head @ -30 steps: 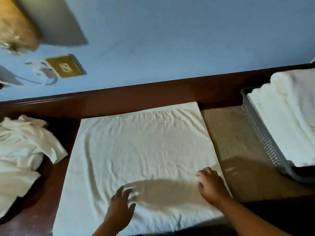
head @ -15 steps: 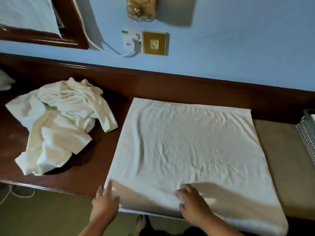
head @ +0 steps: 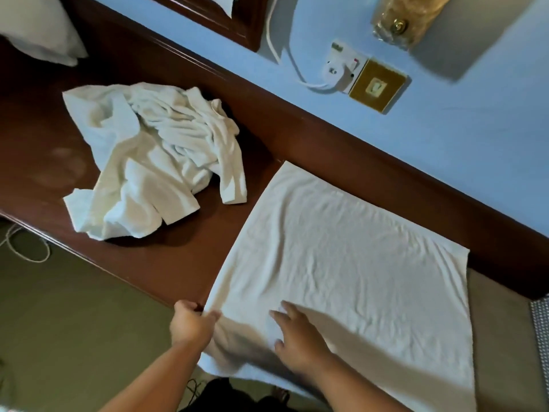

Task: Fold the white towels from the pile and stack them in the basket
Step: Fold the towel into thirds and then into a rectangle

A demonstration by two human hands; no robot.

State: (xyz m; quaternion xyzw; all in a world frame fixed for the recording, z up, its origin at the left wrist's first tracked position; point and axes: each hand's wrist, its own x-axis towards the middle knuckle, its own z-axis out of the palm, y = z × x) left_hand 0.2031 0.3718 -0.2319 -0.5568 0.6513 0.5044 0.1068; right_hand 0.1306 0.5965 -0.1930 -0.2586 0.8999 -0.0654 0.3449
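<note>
A white towel (head: pixel 350 263) lies spread flat on the dark wooden table (head: pixel 166 263), its near edge hanging over the table's front. My left hand (head: pixel 190 322) pinches the towel's near left corner at the table edge. My right hand (head: pixel 297 340) lies flat on the towel beside it, fingers spread. A crumpled pile of white towels (head: pixel 154 162) sits further left on the table. Only a sliver of the grey mesh basket (head: pixel 539 337) shows at the right edge.
A raised wooden back rail (head: pixel 326 135) runs along the blue wall. A wall socket with a white plug (head: pixel 341 69) and a brass switch plate (head: pixel 377 86) are above it. A white pillow (head: pixel 35 28) sits top left. A beige mat (head: pixel 505 337) lies right of the towel.
The view has swung left, taking the basket almost out of sight. My left hand went from lying flat to pinching the towel's near left corner. My right hand stays pressed on the towel.
</note>
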